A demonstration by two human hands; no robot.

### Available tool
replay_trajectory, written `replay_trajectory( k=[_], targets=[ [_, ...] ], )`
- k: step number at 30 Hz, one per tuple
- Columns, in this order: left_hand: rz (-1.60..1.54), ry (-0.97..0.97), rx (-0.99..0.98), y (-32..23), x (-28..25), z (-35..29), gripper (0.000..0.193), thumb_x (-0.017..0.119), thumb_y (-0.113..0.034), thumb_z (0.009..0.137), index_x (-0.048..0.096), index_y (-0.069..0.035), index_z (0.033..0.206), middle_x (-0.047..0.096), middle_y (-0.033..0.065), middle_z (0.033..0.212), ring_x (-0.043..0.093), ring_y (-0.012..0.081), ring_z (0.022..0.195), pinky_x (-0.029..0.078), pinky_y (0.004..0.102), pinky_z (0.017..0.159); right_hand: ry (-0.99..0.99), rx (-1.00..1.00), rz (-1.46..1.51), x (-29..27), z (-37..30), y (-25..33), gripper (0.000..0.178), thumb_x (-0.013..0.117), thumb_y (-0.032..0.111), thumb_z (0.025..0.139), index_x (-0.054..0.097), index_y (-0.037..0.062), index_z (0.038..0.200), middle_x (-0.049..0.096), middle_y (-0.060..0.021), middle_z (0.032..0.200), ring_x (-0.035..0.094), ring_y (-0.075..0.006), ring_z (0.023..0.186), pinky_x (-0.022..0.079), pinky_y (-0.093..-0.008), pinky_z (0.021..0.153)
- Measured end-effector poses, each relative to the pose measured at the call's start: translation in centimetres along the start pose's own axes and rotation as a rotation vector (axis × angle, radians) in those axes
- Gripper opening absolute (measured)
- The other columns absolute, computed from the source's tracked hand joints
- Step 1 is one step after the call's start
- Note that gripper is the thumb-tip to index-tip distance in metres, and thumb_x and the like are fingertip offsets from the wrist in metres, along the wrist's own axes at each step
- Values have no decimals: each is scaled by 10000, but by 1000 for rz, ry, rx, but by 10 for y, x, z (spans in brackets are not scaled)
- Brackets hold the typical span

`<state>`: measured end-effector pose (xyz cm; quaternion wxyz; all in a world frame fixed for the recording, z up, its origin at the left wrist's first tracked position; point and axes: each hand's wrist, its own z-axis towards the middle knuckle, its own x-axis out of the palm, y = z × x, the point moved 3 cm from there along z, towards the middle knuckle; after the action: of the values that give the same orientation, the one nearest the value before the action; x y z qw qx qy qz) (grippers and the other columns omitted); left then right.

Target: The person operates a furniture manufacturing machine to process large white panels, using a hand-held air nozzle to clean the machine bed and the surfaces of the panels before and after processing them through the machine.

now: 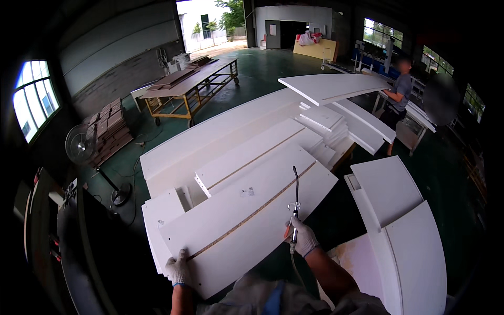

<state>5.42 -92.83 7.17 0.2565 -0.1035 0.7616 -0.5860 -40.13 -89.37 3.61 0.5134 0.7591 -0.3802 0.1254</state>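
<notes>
left hand [178,269]: gloved, fingers curled over the near corner of the top white board [247,220], gripping its edge
right hand [303,237]: gloved, closed around an air blow gun [294,210], nozzle tube pointing up and away from the person
air blow gun: just off the right near edge of the top white board, thin hose hanging down from under the hand
top white board: long white panel, lies tilted across the stack, a brown groove line runs along its length; small marks near its middle
second board [252,152]: white, just beyond the top white board, also with a groove line, partly under it
big base panel [210,131]: widest white sheet, under and beyond the top white board
small stacked pieces [325,126]: white offcuts piled at the far right end of the top white board
side panels [399,220]: white, right of the top white board, well apart across a dark gap
fan [81,144]: standing floor fan, left of the top white board, on green floor
wooden cart [189,84]: far beyond the top white board, loaded with brown sheets
other person [399,97]: far right beyond the top white board, stands at another table with a white panel [331,86]
</notes>
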Motion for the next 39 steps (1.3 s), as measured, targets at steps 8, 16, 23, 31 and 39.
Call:
replay_trajectory(
  k=[8, 16, 23, 31, 39],
  targets=[
    [24, -7, 99, -20, 51, 56, 378, 761, -279, 938, 685, 88, 988, 723, 160, 856, 671, 227, 730, 543, 381, 657, 50, 103, -195, 61, 123, 39, 369, 680, 485, 992, 674, 122, 923, 642, -27, 718, 592, -148, 613, 464, -304, 523],
    [-54, 168, 191, -72, 168, 182, 283, 791, -211, 924, 698, 56, 936, 717, 97, 825, 641, 193, 715, 525, 353, 645, -29, 65, -207, 32, 149, 74, 381, 689, 472, 991, 647, 96, 944, 705, -59, 885, 705, -161, 712, 457, -255, 482],
    [301, 313, 293, -38, 283, 189, 407, 791, -192, 916, 690, 75, 1206, 727, 122, 1035, 669, 210, 871, 554, 351, 788, -377, 69, -80, -85, 57, 43, 414, 613, 486, 1031, 647, 73, 1038, 737, -87, 960, 730, -195, 764, 511, -274, 517],
    [-78, 598, -280, -40, 330, 181, 630, 633, -278, 1049, 406, 17, 1557, 500, 176, 1543, 525, 290, 1369, 453, 362, 1119, -921, 98, 40, -157, -124, -53, 379, 594, 447, 1047, 652, 72, 1045, 720, -75, 788, 704, -191, 667, 460, -311, 481],
    [33, 862, 687, -116, 469, 9, 504, 642, -134, 1039, 487, 47, 1483, 548, 184, 1498, 576, 288, 1320, 516, 372, 1085, -1507, -429, 554, -207, -267, -136, 353, 580, 437, 1056, 561, 114, 913, 554, -41, 641, 536, -180, 465, 412, -338, 404]
  ],
)
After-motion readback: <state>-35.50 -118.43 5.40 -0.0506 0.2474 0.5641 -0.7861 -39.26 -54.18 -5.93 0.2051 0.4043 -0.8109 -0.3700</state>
